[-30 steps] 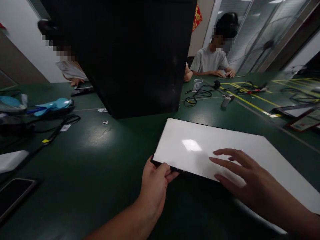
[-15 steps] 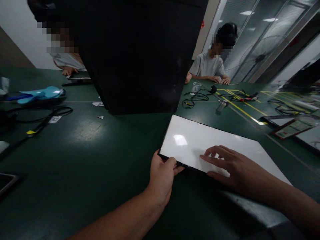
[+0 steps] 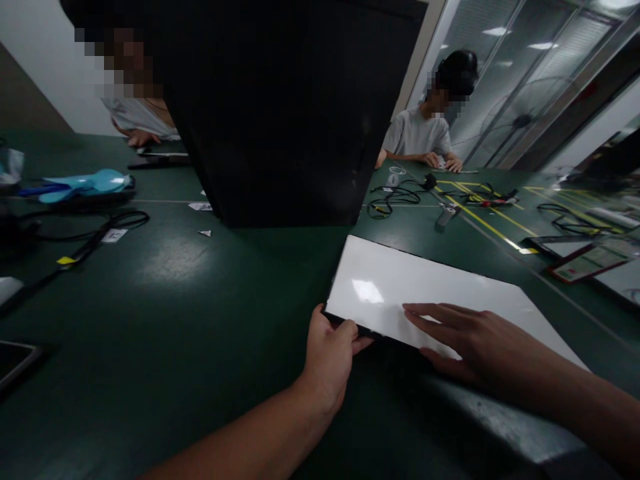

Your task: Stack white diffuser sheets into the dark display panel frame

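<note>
A flat white panel (image 3: 435, 283) with a thin black rim is tilted above the table, its glossy face up. My left hand (image 3: 330, 347) is closed on its near left corner, thumb along the front edge and fingers partly hidden beneath. Over the panel's near edge lies my right hand (image 3: 465, 337), fingers stretched out and close to the white face. Whether its fingertips touch the surface I cannot tell.
Beyond the panel stands a large black board (image 3: 295, 120). Cables (image 3: 395, 197) and a small metal piece (image 3: 447, 215) lie behind it on the green table (image 3: 150, 333). A light-blue object (image 3: 87, 183) sits left. Two people work across the table.
My right hand's fingers have straightened from a curled pose over the panel. The panel and my left hand appear slightly further right and lower in view.
</note>
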The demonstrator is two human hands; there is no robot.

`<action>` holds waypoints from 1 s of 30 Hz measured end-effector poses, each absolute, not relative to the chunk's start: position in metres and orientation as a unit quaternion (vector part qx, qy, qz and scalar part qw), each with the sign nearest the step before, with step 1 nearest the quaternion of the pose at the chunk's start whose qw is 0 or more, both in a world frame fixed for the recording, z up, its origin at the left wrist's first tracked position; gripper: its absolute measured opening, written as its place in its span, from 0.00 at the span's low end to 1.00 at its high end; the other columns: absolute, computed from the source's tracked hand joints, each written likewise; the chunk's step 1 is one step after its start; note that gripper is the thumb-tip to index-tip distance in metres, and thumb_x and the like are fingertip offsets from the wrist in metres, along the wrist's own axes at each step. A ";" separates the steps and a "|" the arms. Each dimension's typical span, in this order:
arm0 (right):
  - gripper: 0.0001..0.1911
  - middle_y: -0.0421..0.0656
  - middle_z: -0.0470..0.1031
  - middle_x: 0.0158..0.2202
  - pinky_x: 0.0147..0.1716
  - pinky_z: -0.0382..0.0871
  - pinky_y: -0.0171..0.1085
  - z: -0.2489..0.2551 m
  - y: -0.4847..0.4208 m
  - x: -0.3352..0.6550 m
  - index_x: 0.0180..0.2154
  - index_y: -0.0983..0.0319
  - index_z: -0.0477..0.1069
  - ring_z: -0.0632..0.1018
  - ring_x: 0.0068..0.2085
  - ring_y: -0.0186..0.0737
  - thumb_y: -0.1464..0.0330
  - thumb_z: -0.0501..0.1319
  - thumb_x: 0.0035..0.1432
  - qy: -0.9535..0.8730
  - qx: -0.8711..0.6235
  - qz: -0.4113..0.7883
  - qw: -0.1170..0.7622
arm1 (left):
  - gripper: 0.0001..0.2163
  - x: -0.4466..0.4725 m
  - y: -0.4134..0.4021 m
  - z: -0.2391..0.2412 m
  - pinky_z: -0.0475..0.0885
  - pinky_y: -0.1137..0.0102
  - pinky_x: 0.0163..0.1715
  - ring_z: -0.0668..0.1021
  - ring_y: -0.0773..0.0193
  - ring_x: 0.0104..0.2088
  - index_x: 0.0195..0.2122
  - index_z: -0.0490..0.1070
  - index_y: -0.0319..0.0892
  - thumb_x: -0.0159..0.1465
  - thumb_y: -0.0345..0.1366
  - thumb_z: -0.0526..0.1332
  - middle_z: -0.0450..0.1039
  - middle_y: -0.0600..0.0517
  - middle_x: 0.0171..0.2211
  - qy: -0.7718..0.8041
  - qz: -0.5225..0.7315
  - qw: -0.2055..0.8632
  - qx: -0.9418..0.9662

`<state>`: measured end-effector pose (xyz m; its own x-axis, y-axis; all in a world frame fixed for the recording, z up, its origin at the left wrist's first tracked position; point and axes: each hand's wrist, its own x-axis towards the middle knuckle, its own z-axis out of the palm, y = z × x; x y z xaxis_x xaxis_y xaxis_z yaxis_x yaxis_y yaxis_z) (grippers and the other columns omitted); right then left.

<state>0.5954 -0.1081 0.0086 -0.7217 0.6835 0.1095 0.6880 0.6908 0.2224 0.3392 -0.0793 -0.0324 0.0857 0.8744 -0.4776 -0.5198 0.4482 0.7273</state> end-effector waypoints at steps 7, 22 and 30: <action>0.29 0.58 0.78 0.64 0.45 0.88 0.48 0.007 -0.113 0.584 0.70 0.72 0.65 0.86 0.55 0.53 0.76 0.53 0.71 -0.914 -0.343 -0.213 0.034 | 0.21 0.341 -0.082 -0.042 0.87 0.65 0.36 0.86 0.53 0.45 0.51 0.70 0.38 0.57 0.17 0.61 0.82 0.40 0.48 0.479 0.502 0.694 0.190; 0.42 0.57 0.81 0.53 0.33 0.85 0.43 -0.011 -0.127 0.580 0.75 0.72 0.55 0.85 0.48 0.54 0.87 0.52 0.59 -0.848 -0.409 -0.337 -0.010 | 0.11 0.342 -0.080 -0.044 0.85 0.68 0.34 0.85 0.62 0.37 0.55 0.71 0.39 0.74 0.25 0.62 0.81 0.49 0.44 0.490 0.490 0.698 0.179; 0.52 0.53 0.79 0.52 0.16 0.64 0.35 0.021 -0.137 0.588 0.83 0.58 0.36 0.81 0.32 0.43 0.82 0.50 0.63 -0.818 -0.472 -0.327 0.022 | 0.08 0.316 -0.076 -0.038 0.84 0.69 0.32 0.82 0.66 0.33 0.54 0.73 0.40 0.75 0.30 0.65 0.79 0.53 0.41 0.539 0.482 0.664 0.190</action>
<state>0.5881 -0.1368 0.0208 -0.5529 0.7585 0.3450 0.7870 0.3394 0.5151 0.3162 -0.0756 -0.0381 -0.0466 0.8448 -0.5330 -0.4349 0.4632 0.7722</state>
